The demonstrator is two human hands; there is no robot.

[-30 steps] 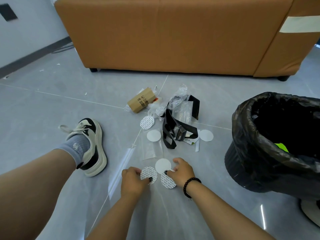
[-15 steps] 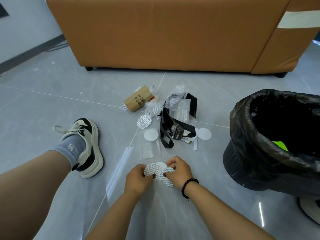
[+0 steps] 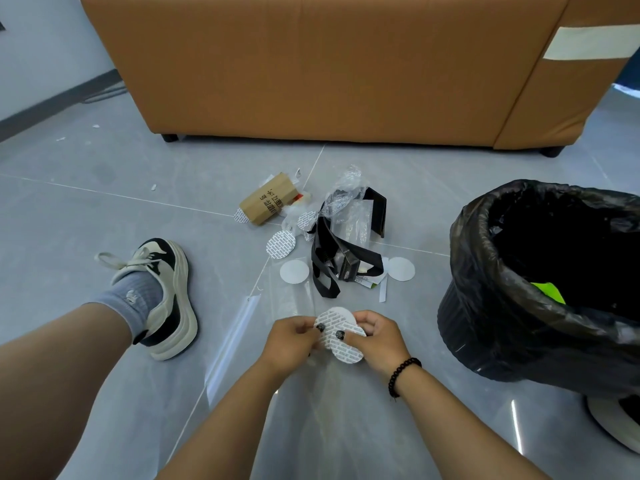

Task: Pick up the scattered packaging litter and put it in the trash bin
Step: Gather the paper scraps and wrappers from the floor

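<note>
Grey tile floor [image 3: 104, 188], seen from my head camera: both my hands meet low in the middle of the floor over a small stack of round white seals [image 3: 341, 336]. My left hand [image 3: 291, 344] pinches the stack's left edge, thumb on top; my right hand [image 3: 379, 337], a black bead bracelet [image 3: 401, 374] at the wrist, grips the right side with curled fingers. The seals overlap, printed faces up, lifted just off a clear plastic sheet [image 3: 294, 299] on the tiles.

Farther out, toward the tan sofa [image 3: 311, 71], the rest of the litter lies in a loose cluster: a cardboard tube [image 3: 268, 202], crumpled clear wrap [image 3: 346, 188], a black strap [image 3: 332, 258], a printed disc [image 3: 280, 244] and two plain white discs [image 3: 294, 271] [image 3: 401, 269].

The bin [image 3: 485, 306], lined with a black bag, stands at the floor's right edge, just beside my right hand, with a green scrap [image 3: 549, 294] inside. My left foot in a grey sock and black-and-cream sneaker [image 3: 166, 299] rests at left.
</note>
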